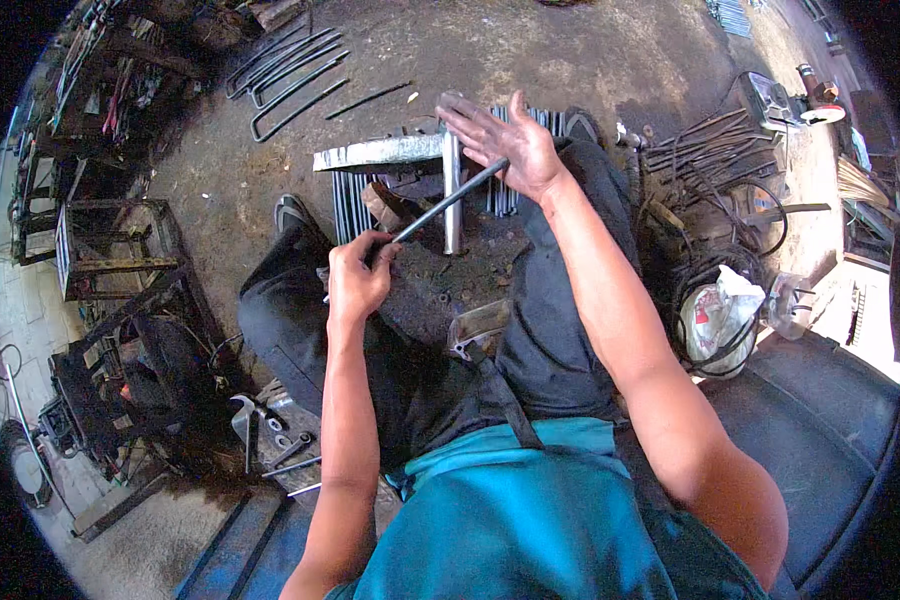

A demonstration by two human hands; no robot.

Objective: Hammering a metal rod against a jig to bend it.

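Two hands work one thin dark metal rod (448, 203) above my lap.
My left hand (358, 277) is closed around its lower end; my right hand (500, 143), fingers spread flat, presses its upper end beside an upright steel post (452, 195). Bent rods (288, 78) lie on the floor beyond.

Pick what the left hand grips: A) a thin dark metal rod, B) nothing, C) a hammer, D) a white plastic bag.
A: the left hand is closed around the near end of the thin dark metal rod, whose far end runs under the open right hand.
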